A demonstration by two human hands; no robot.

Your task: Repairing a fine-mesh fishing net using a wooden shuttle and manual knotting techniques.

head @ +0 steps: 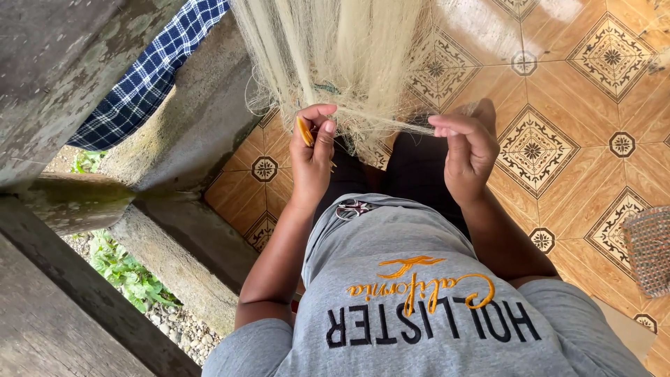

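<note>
From the head camera I logged a pale, fine-meshed fishing net [335, 49] hanging in a bunch from above, down in front of the person's lap. The left hand [312, 157] was raised to the net's lower edge, thumb and forefinger pressed together on a small yellow-orange netting needle [305, 131], with strands of the net running across the fingertips. The right hand [469, 150] sat just beside it at the same height, fingers curled in and pinching a stretched strand of the net, which ran taut between the two hands. A pair of small scissors [352, 209] lay on the hem of the grey shirt [419, 279], below the left wrist and apart from both hands. Underfoot I noted patterned orange floor tiles [558, 84]. To the left stood a weathered concrete railing [84, 84] with a blue checked cloth [150, 77] draped over it, and green plants [125, 269] showed on the ground beyond. A woven basket [649, 248] sat at the right edge.
</note>
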